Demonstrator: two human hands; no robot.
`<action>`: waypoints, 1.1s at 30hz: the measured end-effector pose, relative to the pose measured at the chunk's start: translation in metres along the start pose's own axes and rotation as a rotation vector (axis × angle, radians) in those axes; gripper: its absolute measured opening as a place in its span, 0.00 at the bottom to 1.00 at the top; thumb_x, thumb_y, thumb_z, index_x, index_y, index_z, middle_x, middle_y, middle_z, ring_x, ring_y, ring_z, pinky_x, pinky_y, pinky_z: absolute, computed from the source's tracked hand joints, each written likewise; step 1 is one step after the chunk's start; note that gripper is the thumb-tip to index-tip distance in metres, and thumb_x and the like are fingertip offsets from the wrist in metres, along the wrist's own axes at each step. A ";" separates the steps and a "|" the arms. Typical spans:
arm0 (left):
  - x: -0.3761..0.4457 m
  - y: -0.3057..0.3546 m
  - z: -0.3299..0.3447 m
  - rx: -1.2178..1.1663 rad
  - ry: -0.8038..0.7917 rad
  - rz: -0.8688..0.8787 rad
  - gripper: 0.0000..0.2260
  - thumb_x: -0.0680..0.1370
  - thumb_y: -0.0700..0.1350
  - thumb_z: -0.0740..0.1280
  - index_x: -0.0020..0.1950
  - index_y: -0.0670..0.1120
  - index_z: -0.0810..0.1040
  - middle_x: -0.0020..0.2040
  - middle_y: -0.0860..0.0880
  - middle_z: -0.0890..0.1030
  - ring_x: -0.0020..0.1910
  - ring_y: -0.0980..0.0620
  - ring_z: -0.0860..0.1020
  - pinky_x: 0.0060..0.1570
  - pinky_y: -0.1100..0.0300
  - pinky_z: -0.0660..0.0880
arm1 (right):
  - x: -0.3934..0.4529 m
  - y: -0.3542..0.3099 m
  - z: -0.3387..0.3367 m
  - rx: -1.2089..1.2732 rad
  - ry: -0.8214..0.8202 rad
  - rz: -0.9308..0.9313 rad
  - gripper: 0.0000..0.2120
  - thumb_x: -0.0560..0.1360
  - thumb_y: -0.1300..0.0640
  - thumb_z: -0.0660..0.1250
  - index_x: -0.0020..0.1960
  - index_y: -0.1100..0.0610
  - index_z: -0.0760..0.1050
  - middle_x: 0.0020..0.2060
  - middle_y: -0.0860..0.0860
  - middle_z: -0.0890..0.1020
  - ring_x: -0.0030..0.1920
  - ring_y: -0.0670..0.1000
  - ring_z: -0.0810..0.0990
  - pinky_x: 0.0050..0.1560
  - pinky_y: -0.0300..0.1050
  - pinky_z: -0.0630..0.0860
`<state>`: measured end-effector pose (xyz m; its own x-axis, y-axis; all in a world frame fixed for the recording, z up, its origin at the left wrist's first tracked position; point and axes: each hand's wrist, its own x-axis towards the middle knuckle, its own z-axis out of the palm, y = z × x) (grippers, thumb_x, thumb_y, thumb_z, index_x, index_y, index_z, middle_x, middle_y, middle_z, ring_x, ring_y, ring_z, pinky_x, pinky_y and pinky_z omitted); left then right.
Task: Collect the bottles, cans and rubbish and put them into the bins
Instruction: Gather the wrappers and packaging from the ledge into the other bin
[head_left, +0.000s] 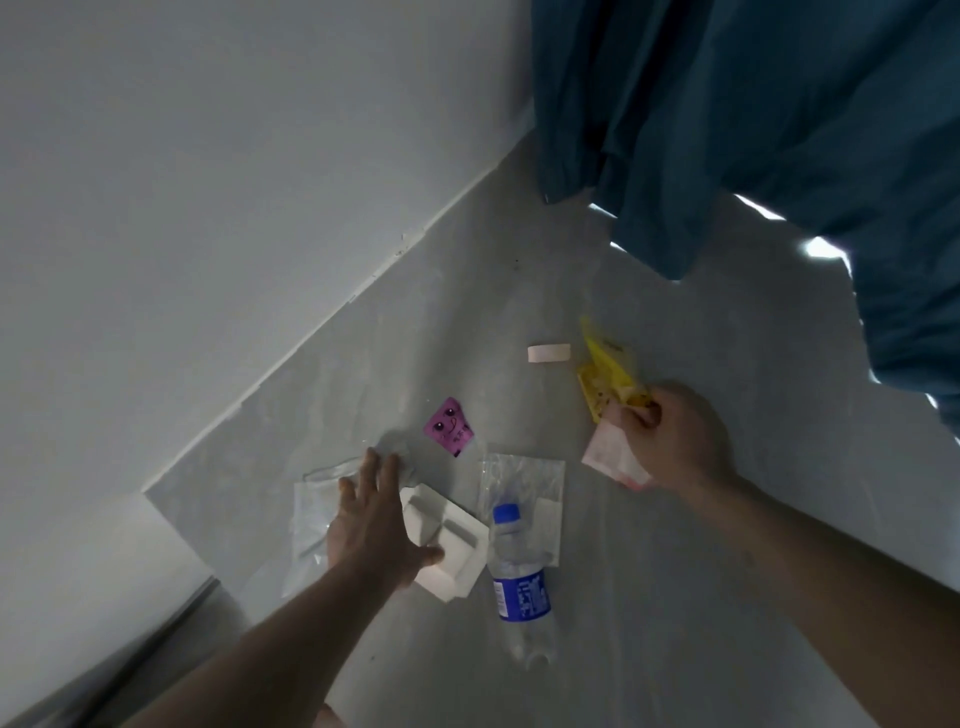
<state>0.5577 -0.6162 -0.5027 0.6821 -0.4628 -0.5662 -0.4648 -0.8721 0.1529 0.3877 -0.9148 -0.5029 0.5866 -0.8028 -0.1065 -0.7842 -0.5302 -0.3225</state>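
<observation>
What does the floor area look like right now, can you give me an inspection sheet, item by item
Surface: grey floor, littered.
Job's things: plastic bottle with blue cap lying on its side; white moulded tray; clear plastic bags; pink wrapper; small pale strip; yellow packet.
Clutter: nothing seen beyond the rubbish.
Hands: left hand spread open over the bags and tray; right hand shut on the yellow packet and a pinkish-white wrapper.
Cables: nothing seen.
Surroundings: white wall; teal curtain; no bins in view.
</observation>
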 end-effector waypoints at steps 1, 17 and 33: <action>0.000 0.000 -0.001 0.005 0.009 0.002 0.58 0.60 0.64 0.82 0.80 0.55 0.50 0.83 0.52 0.48 0.80 0.39 0.58 0.65 0.43 0.76 | 0.002 -0.003 -0.004 0.053 0.037 -0.041 0.18 0.72 0.44 0.74 0.33 0.50 0.68 0.37 0.49 0.74 0.40 0.58 0.79 0.37 0.46 0.70; 0.005 -0.004 -0.025 0.071 0.051 0.046 0.46 0.64 0.58 0.82 0.75 0.53 0.63 0.75 0.53 0.66 0.62 0.45 0.79 0.54 0.51 0.78 | 0.004 -0.027 0.020 0.389 -0.261 0.387 0.18 0.69 0.41 0.78 0.47 0.56 0.85 0.47 0.54 0.87 0.51 0.54 0.85 0.45 0.42 0.76; 0.020 -0.010 0.000 0.000 0.067 -0.034 0.43 0.62 0.54 0.84 0.69 0.50 0.64 0.65 0.48 0.72 0.62 0.44 0.72 0.60 0.48 0.76 | -0.070 -0.035 0.038 0.512 -0.552 0.182 0.15 0.70 0.50 0.78 0.52 0.50 0.76 0.45 0.42 0.83 0.49 0.46 0.83 0.41 0.38 0.73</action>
<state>0.5752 -0.6169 -0.5156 0.7338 -0.4421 -0.5158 -0.4404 -0.8877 0.1343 0.3824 -0.8298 -0.5200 0.5788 -0.5420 -0.6093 -0.7652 -0.1027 -0.6355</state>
